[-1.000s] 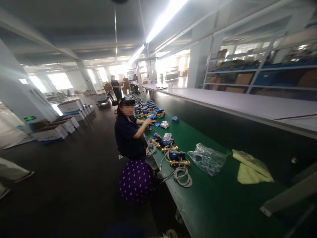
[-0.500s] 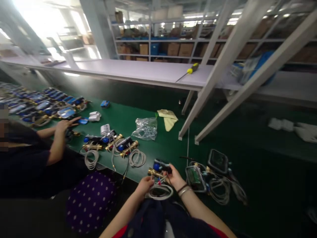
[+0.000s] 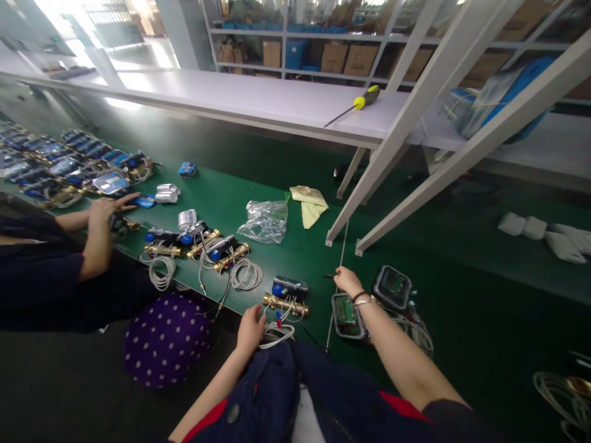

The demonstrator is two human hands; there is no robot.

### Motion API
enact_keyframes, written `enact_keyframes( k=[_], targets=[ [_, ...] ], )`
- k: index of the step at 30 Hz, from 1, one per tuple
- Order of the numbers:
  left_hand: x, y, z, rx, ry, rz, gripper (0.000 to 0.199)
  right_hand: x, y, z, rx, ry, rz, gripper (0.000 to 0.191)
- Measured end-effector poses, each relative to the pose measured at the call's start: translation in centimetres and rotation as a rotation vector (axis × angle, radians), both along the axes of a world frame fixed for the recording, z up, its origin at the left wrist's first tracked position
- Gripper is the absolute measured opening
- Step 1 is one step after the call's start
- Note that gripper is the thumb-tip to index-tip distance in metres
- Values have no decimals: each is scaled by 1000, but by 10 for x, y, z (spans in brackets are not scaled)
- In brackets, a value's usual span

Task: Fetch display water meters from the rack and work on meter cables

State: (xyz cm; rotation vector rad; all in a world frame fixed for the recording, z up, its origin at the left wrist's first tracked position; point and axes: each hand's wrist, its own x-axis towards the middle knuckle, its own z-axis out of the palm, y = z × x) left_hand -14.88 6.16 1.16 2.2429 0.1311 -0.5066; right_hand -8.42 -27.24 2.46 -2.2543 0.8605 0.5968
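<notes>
Storage racks (image 3: 284,34) stand beyond a long white shelf (image 3: 240,93).

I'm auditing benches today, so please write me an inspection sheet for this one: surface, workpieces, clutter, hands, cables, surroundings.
Surface: green bench top, crossed by a pale seam.
Workpieces: brass-pipe assembly with a black casing; circuit-board casing beside the right wrist; second casing beyond the forearm.
Clutter: transparent bag of small parts; yellow cloth.
Hands: left hand at the white cable coil; right hand at a thin dark item; both grips unclear.
Cables: white cable coil beside the left hand; another coil by neighbouring assemblies.
Surroundings: co-worker's hand at left; yellow-and-black screwdriver on the white shelf.
</notes>
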Motion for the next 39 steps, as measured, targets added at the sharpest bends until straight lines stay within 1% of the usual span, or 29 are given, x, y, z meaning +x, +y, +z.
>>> enact_keyframes(
  k=[2, 3, 4, 5, 7, 8, 9, 10, 11, 12, 14, 15, 17, 19, 21, 24, 26, 29, 31, 33, 34, 36, 37, 39],
  targets=[
    [0, -12, 12, 13, -91, -24, 35, 7, -9, -8, -112, 82, 93, 26],
    [1, -20, 20, 4, -140, -77, 35, 9, -10, -12, -154, 111, 139, 28],
    [1, -30, 27, -9, -195, -169, 35, 11, -10, -15, -187, 130, 186, 29],
    [2, -41, 33, -19, -256, -299, 37, 14, -9, -17, -210, 137, 237, 30],
    [4, -61, 43, 4, -371, -610, 42, 20, -4, -20, -228, 125, 349, 28],
    [4, -69, 46, 35, -404, -741, 40, 23, 0, -20, -226, 107, 407, 27],
    [4, -76, 47, 71, -414, -820, 35, 26, 5, -19, -218, 79, 462, 25],
    [4, -81, 47, 98, -415, -849, 27, 28, 10, -19, -206, 42, 510, 23],
    [3, -83, 46, 106, -411, -833, 21, 28, 16, -19, -191, -1, 547, 22],
    [2, -83, 46, 92, -403, -785, 19, 27, 22, -19, -176, -46, 566, 20],
    [0, -78, 47, 30, -374, -627, 22, 22, 36, -23, -162, -122, 537, 23],
    [-2, -74, 50, 0, -347, -536, 24, 18, 43, -26, -164, -141, 490, 30],
    [-2, -66, 62, -39, -288, -349, 25, 8, 57, -33, -170, -137, 358, 48],
    [0, -60, 80, -72, -286, -180, 26, -1, 69, -40, -160, -123, 249, 64],
    [5, -55, 100, -133, -368, -50, 28, -8, 76, -44, -125, -148, 203, 68],
    [12, -51, 126, -251, -481, 99, 30, -14, 77, -44, -47, -215, 193, 60],
    [14, -50, 138, -315, -494, 174, 34, -14, 73, -41, 19, -235, 177, 53],
    [12, -48, 147, -435, -503, 249, 42, -11, 65, -35, 132, -222, 97, 44],
    [10, -46, 150, -529, -510, 284, 47, -10, 63, -30, 232, -187, 8, 28],
    [7, -45, 156, -578, -521, 316, 50, -12, 63, -22, 358, -153, -94, 10],
    [5, -44, 159, -559, -535, 330, 50, -15, 65, -15, 428, -148, -143, 6],
    [3, -42, 169, -422, -598, 343, 50, -24, 69, 1, 572, -175, -213, 3],
    [1, -41, 174, -319, -635, 338, 48, -30, 72, 12, 649, -206, -228, 9],
    [-1, -42, 183, -118, -677, 298, 42, -43, 80, 38, 801, -287, -218, 25]
  ],
)
